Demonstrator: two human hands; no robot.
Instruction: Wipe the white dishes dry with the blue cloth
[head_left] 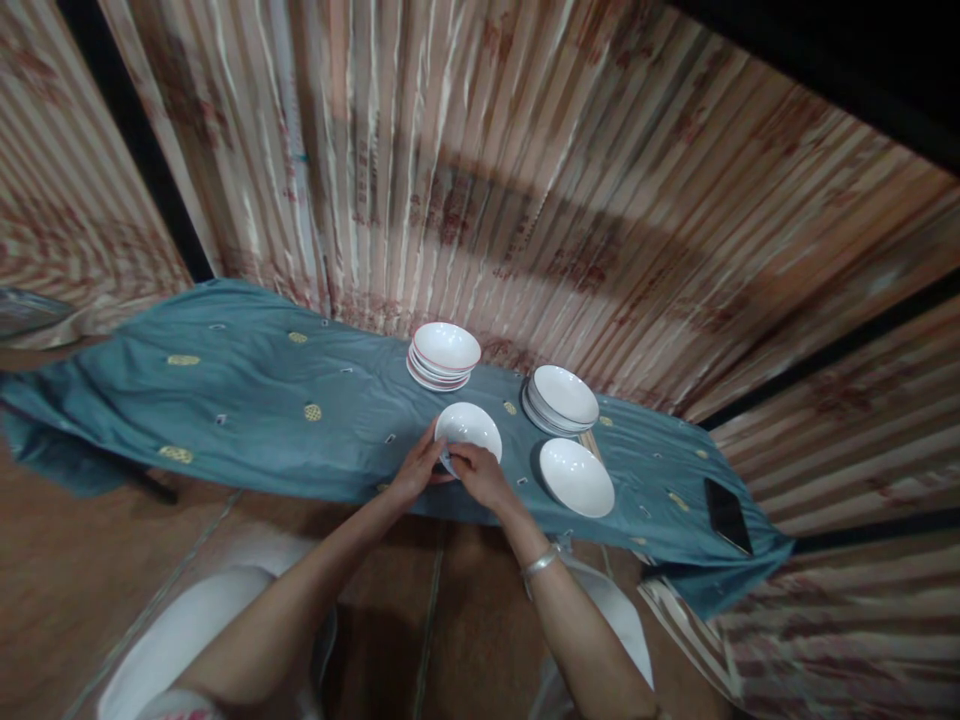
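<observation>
Round white bowl (469, 425) near front edge of blue-green cloth-covered tabletop (259, 410). Left hand (421, 463): fingers holding bowl's left side. Right hand (480, 472): fingers bent at near rim, can't tell if gripping. White red-rimmed bowl stack (445, 352) just behind.

Premises: indoor, domestic in character; probably a curtained-off part of a home, though the blurred view does not settle it. Striped curtains (480, 180) with red print hang close behind dark posts (139, 140). A teal tablecloth (255, 400) with yellow motifs carries stacked red-rimmed bowls (444, 352) and a smartphone (727, 515). The brown floor (97, 560) shows pale joint lines, consistent with tiling.
</observation>
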